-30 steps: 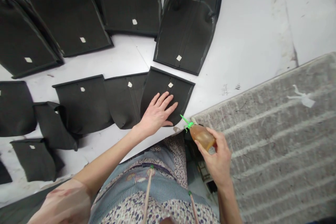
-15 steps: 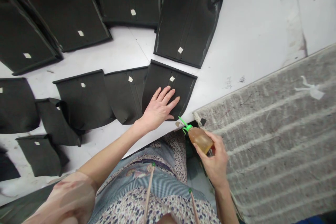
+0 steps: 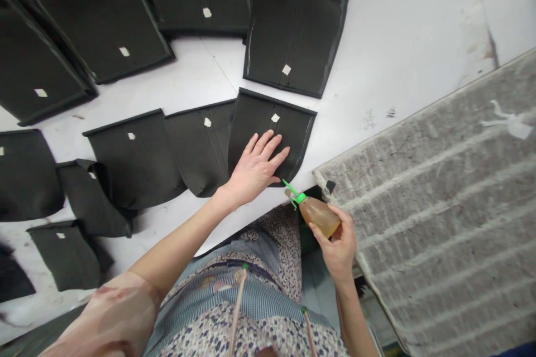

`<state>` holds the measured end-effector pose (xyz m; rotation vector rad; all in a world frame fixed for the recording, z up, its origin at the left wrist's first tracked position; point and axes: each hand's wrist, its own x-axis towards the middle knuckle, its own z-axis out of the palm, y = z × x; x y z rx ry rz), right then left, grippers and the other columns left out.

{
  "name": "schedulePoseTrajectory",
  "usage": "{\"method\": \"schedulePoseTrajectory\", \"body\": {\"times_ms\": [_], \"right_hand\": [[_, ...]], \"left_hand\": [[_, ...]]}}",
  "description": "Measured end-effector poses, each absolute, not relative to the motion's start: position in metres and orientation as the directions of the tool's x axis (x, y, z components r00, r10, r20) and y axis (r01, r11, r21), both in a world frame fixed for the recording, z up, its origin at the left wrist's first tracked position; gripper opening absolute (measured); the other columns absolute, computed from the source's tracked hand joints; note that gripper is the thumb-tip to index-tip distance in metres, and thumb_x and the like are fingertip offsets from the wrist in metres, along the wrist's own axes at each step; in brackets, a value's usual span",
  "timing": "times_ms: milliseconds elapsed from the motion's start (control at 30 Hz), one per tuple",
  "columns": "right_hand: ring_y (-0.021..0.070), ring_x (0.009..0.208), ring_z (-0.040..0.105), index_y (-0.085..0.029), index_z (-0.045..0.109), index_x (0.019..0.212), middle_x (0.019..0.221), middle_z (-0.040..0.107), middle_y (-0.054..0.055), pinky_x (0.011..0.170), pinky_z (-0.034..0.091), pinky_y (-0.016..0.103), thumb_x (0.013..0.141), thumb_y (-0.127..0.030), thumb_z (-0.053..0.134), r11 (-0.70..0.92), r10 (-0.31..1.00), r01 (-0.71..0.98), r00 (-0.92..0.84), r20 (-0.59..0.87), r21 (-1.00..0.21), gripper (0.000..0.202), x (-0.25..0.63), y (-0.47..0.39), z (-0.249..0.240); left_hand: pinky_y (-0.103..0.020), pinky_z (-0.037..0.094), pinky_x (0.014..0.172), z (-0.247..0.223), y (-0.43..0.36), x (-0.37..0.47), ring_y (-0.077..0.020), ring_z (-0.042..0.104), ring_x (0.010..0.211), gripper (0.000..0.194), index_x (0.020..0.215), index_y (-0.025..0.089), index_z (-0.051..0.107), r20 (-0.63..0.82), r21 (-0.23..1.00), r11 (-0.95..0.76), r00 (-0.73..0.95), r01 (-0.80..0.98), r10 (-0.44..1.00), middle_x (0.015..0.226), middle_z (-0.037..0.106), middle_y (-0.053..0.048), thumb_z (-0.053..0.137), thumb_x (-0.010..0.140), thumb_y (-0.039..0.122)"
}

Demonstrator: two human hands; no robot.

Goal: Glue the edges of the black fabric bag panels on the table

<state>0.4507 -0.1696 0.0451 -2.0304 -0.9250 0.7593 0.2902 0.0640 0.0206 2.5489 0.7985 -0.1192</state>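
Observation:
My left hand (image 3: 256, 164) lies flat with fingers spread on a black fabric piece (image 3: 293, 131) that bears a small white sticker (image 3: 275, 117). In my right hand (image 3: 340, 240) is a squeeze bottle (image 3: 319, 216) of amber liquid with a green nozzle. The nozzle tip points up and left, close to my left thumb and the lower edge of the piece. Whether the tip touches the fabric, I cannot tell. Another black piece (image 3: 201, 148) adjoins on the left.
Larger black pieces (image 3: 295, 28) lie across the back of the white table (image 3: 402, 28). Several smaller ones (image 3: 134, 162) spread to the left. At the right stands a grey, ribbed, fabric-covered surface (image 3: 439, 189) with a white scrap (image 3: 519, 127) on it.
My right hand and the bottle have shifted slightly left and up, bringing the nozzle nearer the piece's lower edge. My left hand stays spread on the piece. The view has shifted slightly.

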Motion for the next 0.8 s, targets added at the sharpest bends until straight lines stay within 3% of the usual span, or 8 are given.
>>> {"method": "schedulePoseTrajectory", "body": {"times_ms": [400, 800], "right_hand": [[0.0264, 0.116, 0.063, -0.025, 0.058, 0.13, 0.123, 0.065, 0.009, 0.102, 0.053, 0.046, 0.085, -0.026, 0.081, -0.333, 0.897, 0.48, 0.426, -0.116, -0.812, 0.05, 0.466, -0.168, 0.051], [0.0255, 0.114, 0.063, -0.025, 0.058, 0.129, 0.121, 0.065, 0.008, 0.101, 0.055, 0.045, 0.087, -0.028, 0.078, -0.352, 0.888, 0.454, 0.438, -0.139, -0.818, 0.046, 0.473, -0.166, 0.053]], "left_hand": [[-0.061, 0.024, 0.125, 0.027, 0.064, 0.294, -0.0401, 0.029, 0.153, 0.082, 0.146, 0.017, 0.053, -0.261, 0.405, -0.694, 0.803, 0.594, 0.535, 0.16, 0.04, -0.02, 0.089, 0.073, 0.03], [-0.059, 0.03, 0.123, 0.035, 0.06, 0.301, -0.0395, 0.032, 0.151, 0.08, 0.146, 0.018, 0.053, -0.285, 0.331, -0.699, 0.774, 0.634, 0.566, 0.159, 0.042, -0.02, 0.087, 0.075, 0.035]]}}
